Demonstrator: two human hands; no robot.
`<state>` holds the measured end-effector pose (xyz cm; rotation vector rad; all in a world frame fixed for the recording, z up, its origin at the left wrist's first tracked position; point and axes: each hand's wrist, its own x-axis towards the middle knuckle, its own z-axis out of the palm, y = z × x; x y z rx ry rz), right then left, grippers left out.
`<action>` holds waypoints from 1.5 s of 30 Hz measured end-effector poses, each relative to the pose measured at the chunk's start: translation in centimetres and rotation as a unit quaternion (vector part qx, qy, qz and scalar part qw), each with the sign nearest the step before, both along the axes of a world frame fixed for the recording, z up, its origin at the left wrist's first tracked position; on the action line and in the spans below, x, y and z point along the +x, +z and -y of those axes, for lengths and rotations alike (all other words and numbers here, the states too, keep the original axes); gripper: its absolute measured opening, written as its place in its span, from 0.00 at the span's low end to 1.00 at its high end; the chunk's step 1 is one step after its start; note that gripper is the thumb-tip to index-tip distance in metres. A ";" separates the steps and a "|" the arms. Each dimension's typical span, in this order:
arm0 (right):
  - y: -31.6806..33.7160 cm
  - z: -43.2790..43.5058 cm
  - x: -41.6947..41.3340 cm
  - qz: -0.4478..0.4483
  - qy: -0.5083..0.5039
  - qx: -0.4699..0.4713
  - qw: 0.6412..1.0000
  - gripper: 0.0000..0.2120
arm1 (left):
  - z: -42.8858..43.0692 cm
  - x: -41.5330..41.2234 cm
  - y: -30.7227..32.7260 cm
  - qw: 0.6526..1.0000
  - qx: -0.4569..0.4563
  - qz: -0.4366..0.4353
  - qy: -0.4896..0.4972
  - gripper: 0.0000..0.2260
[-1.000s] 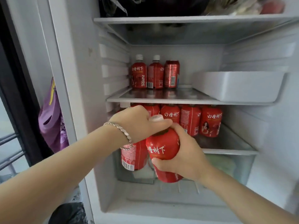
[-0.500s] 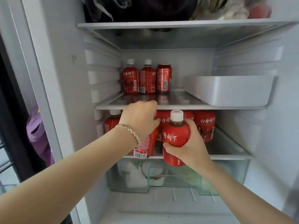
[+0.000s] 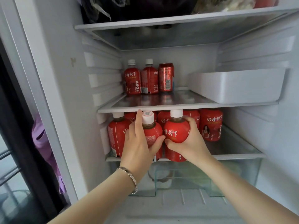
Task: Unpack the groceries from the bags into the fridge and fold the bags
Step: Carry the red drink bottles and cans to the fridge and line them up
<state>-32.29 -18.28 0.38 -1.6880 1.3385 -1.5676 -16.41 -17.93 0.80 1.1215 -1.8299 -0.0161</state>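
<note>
At the lower fridge shelf front, the left hand wraps its fingers round one red juice bottle; the right hand likewise clasps a second bottle

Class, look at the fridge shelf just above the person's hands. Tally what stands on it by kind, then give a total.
Red bottles: 2
Red cans: 1
White trays: 1
Total: 4

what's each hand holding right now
Left hand: grips the tilted red bottle.
Right hand: grips the upright red bottle.
</note>
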 end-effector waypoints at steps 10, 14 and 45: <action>0.1 0.2 -0.3 0.005 0.011 0.004 1.000 0.38 | -0.4 -0.6 1.4 0.999 0.014 0.013 0.031 0.40; -0.1 0.3 -0.3 0.008 0.021 0.003 1.000 0.37 | -0.6 -0.4 1.1 0.999 0.020 -0.010 0.032 0.31; 1.9 -1.9 2.6 -0.350 -0.143 0.249 0.892 0.31 | 2.9 2.5 -2.5 0.941 -0.054 0.309 0.130 0.36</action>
